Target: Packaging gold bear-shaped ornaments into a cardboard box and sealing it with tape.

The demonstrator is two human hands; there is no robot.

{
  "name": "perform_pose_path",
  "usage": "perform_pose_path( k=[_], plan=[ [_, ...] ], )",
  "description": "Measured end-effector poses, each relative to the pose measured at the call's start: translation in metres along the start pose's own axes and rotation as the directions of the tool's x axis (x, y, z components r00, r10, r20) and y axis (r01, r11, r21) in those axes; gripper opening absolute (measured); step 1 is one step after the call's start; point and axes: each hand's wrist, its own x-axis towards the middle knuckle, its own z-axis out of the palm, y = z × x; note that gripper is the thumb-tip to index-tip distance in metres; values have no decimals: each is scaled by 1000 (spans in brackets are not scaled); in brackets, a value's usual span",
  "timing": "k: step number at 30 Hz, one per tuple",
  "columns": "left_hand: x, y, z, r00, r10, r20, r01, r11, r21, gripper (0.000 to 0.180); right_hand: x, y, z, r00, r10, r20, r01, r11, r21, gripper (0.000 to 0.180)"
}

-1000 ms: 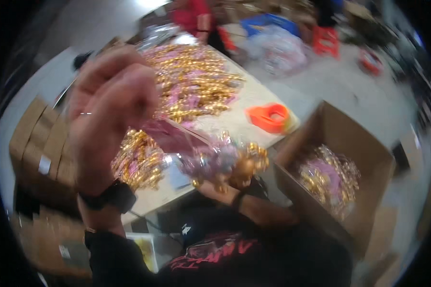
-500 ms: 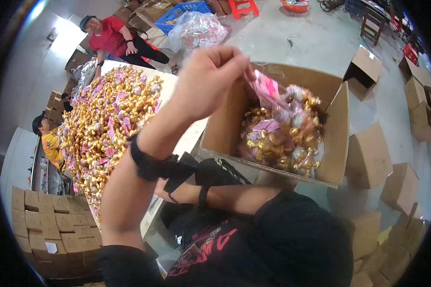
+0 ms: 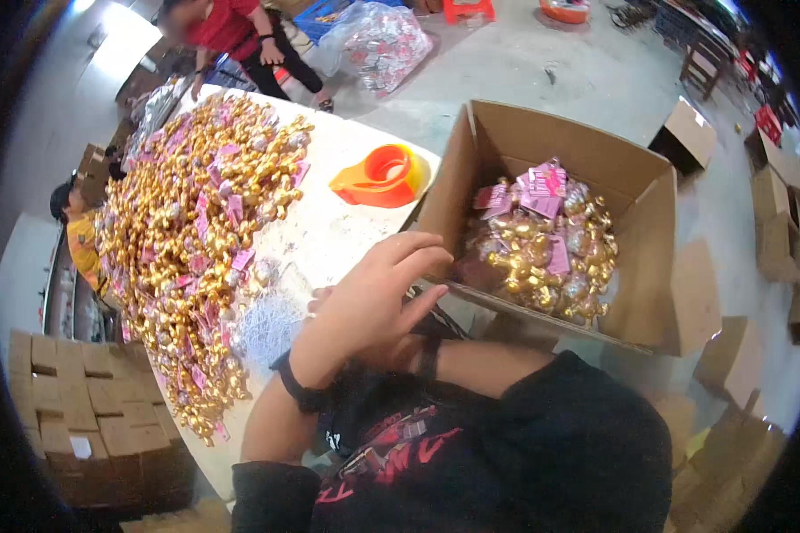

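My left hand [image 3: 378, 289] is over the near left edge of the cardboard box [image 3: 644, 213], with nothing in it and its thumb and fingers apart. Inside the box lies a bunch of shiny gold trinkets with pink cards [image 3: 551, 253]. My right hand [image 3: 320, 300] reaches across beneath the left one at the table's near edge; its fingers are mostly hidden. Close by on the table is a tangle of thin pale ties [image 3: 271, 333]. A big heap of the same gold trinkets [image 3: 191, 240] covers the table's left part.
An orange and yellow tape dispenser [image 3: 382, 178] sits on the white table [image 3: 351, 138] beside the box. Beyond the table a person in red [image 3: 231, 35] stands; another in yellow [image 3: 82, 244] is at the left. Several cartons [image 3: 98, 391] are stacked at lower left, others on the floor at right.
My left hand has let go of the bunch of gold trinkets, which now rests in the box. That hand has moved down and left, toward my right hand. The view has shifted slightly.
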Motion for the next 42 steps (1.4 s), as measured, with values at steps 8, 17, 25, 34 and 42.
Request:
perform_pose_path(
  k=[8,17,25,34,42],
  plan=[
    [-132,-27,-8,828,-340,-446,166,909,-383,20,-6,-74,-111,995,97,-32,-102,961,-259,32],
    [-213,-46,-34,643,-456,-615,154,864,-480,13,0,-38,-298,665,731,-155,-616,419,-667,58],
    [-265,-52,-24,537,-538,-650,141,817,-560,14,-68,85,-291,305,935,183,-530,326,-783,60],
    [-289,-70,-8,436,-673,-597,86,692,-717,16,-107,124,-298,353,932,80,-727,327,-603,50],
    [-330,-79,-30,133,-613,-779,448,738,-505,23,-28,2,-342,900,422,-105,-205,197,-959,43]
  ],
)
